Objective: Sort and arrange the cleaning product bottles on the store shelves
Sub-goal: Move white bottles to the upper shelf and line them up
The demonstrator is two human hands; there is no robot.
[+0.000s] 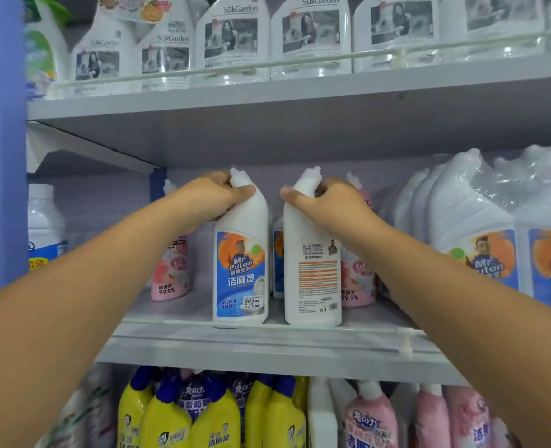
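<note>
The left hand [214, 197] grips the neck of a white plastic bottle with a blue front label [241, 253]. Just beside it, the right hand [327, 202] grips a white plastic bottle showing its back label [313, 263], probably to turn it around. Both bottles stand at the front of the grey metal shelf [267, 347].

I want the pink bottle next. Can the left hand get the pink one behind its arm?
Probably yes. The pink bottle stands uncovered just behind the left forearm, but the left hand grips a white bottle and would need to let go first.
</note>
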